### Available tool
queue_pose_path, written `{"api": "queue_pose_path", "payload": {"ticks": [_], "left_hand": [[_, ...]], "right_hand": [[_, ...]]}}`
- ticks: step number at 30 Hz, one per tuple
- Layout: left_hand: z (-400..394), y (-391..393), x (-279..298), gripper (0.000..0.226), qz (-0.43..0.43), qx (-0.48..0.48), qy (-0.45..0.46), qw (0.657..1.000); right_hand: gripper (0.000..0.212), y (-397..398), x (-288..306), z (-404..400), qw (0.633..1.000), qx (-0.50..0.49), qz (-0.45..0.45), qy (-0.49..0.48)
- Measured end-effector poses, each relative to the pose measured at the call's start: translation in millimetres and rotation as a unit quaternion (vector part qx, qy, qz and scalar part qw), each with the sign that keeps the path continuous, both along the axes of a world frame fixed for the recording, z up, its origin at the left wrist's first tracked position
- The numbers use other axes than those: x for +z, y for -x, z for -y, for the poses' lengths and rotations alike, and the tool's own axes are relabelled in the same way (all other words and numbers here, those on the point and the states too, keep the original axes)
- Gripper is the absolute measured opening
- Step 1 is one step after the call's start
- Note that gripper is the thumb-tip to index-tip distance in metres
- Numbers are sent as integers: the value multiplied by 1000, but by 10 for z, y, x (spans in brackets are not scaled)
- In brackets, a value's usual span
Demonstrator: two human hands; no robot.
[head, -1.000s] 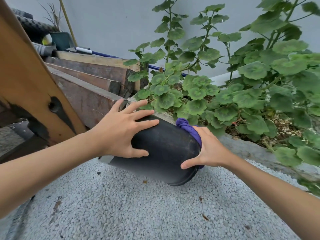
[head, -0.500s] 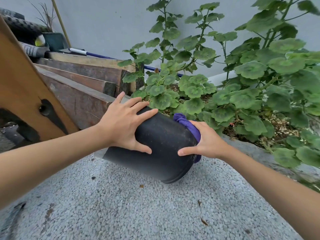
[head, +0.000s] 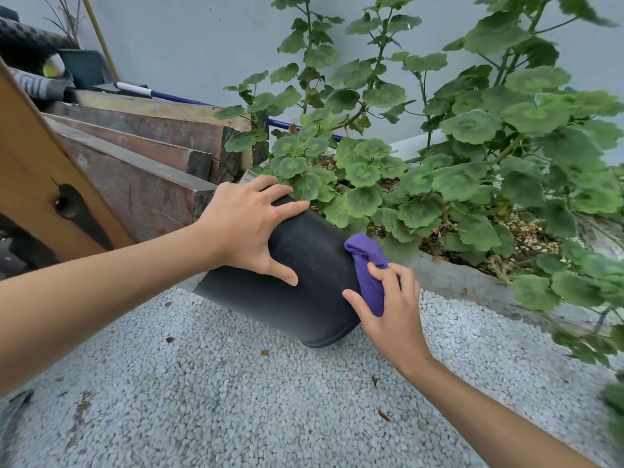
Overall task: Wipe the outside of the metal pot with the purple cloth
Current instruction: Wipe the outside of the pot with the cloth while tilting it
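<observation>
Here, metal pot point(head: 304, 285) tipped on its side over the gravel floor point(head: 236, 400), braced by spread left hand point(head: 248, 228); right hand point(head: 388, 309) pinching purple cloth point(head: 368, 268) against the base. Probably light, rigid, smooth-walled, prone to rolling; best steadied across the wall.

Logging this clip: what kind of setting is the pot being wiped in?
Most likely an outdoor yard or garden corner beside a house wall. Pale gravel covers the ground, leafy plants grow in a raised concrete bed, and weathered timber planks are stacked on the left.
</observation>
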State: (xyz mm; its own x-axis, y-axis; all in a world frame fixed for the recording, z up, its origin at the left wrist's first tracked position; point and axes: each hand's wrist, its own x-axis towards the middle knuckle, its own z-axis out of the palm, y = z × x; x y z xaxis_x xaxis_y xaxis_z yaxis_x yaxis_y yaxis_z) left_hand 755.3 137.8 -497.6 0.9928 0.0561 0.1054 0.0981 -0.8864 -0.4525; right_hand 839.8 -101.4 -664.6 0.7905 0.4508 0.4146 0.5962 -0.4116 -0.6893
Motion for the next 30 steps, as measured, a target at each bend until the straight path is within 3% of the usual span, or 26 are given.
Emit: {"api": "queue_pose_path", "payload": {"ticks": [5,11,14,19,27,30], "left_hand": [[10,-14,8,127,7,-2,-2,1000],[35,-17,15,129,6,-3,-4,1000],[56,-32,4,129,11,-8,-9,1000],[123,-82,-19,131,12,-12,-17,1000],[200,-139,-57,131,15,-39,-30,999],[221,-140,-59,131,21,-45,-35,998]], "right_hand": [[23,45,-126,107,998,30,63,-1],[16,1,-120,295,983,133,106,70],[11,33,-66,370,960,205,108,154],[19,64,13,391,923,220,134,286],[36,128,98,445,815,221,152,513],[39,14,247,592,806,201,132,541]]}}
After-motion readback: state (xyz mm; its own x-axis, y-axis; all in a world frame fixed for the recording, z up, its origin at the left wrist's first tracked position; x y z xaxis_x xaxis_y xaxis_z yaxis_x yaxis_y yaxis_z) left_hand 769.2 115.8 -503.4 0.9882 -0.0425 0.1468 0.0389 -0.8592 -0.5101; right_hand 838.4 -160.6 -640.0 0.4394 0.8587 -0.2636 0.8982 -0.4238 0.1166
